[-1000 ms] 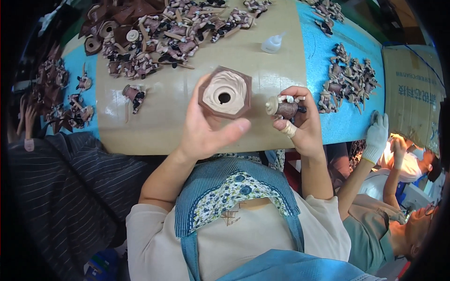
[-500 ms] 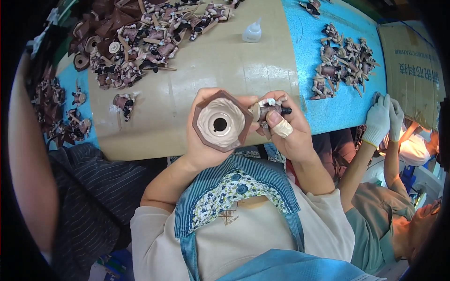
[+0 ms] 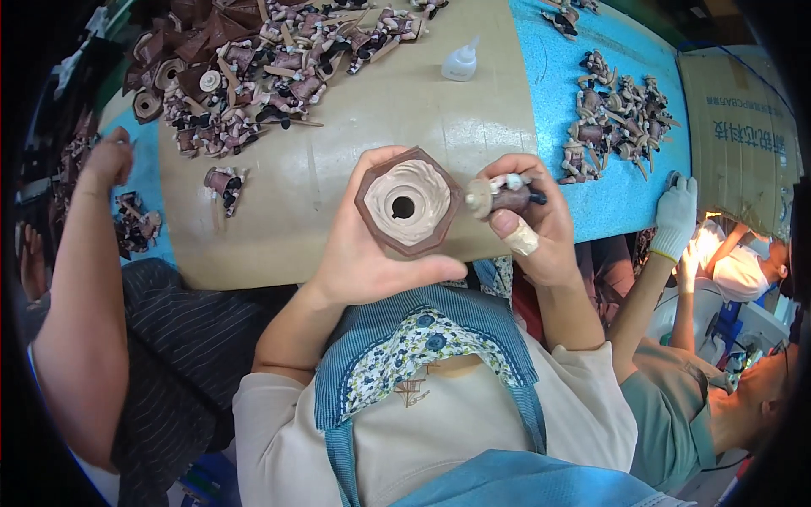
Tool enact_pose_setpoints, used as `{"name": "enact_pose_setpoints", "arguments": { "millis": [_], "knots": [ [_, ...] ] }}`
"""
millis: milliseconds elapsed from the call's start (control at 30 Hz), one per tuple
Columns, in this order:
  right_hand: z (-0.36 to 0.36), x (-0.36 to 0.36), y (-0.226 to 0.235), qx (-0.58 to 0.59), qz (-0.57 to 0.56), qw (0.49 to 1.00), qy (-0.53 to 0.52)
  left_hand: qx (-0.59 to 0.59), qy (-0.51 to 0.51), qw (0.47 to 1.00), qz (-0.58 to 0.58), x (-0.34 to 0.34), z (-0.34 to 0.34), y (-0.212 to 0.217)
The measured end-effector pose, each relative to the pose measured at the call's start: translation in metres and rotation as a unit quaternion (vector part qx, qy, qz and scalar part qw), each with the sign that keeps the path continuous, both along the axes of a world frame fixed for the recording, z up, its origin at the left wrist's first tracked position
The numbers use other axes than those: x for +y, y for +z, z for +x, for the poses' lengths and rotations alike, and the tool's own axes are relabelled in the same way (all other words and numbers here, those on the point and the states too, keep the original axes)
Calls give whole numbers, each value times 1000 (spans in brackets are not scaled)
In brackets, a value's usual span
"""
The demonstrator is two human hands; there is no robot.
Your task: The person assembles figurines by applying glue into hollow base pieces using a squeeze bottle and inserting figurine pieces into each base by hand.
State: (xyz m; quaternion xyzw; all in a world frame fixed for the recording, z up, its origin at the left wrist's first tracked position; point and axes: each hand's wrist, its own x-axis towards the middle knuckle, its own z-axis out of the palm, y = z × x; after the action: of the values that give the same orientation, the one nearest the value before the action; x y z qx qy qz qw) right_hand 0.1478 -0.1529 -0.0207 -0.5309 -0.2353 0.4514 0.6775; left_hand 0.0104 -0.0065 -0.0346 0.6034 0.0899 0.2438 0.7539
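My left hand (image 3: 342,249) holds up a brown, angular-rimmed hollow piece (image 3: 427,186). Its pale inside faces me, with a dark round hole in the middle. The thumb sticks out below the piece; the other fingers are mostly hidden behind it. Just to the right, my right hand (image 3: 549,232), with tape round the thumb, grips a small figurine (image 3: 511,198) with a barrel-like brown body. The figurine's pale round end points at the piece, with a narrow gap between them. On the table beyond lies a single similar figurine (image 3: 223,184).
A heap of figurines (image 3: 291,63) and brown angular pieces (image 3: 190,51) covers the far left. A small white nozzle bottle (image 3: 460,64) stands at the back. More figurines (image 3: 621,122) lie on blue foam beside a cardboard box (image 3: 743,127). Co-workers' gloved hand (image 3: 677,215) and bare arm (image 3: 80,245) flank me.
My hands have drawn apart, the figurine shifting right, away from the hollow piece. My left thumb now stretches out below the piece. At far left a co-worker's arm has reached over the table.
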Motion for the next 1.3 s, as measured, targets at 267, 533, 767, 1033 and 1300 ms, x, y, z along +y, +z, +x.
{"name": "enact_pose_setpoints", "arguments": {
  "millis": [267,533,767,1033,1300],
  "knots": [
    [19,12,31,-409,24,904,121,100,-40,989,103,-5,0,7],
    [14,33,70,-657,19,723,215,121,-27,981,149,-10,6,17],
    [21,32,60,-610,91,736,277,133,-72,975,163,-12,6,20],
    [22,28,43,-540,86,799,249,80,-124,986,77,-14,10,-1],
    [53,45,57,-508,58,811,283,36,-245,935,-252,6,10,-12]
  ]
}}
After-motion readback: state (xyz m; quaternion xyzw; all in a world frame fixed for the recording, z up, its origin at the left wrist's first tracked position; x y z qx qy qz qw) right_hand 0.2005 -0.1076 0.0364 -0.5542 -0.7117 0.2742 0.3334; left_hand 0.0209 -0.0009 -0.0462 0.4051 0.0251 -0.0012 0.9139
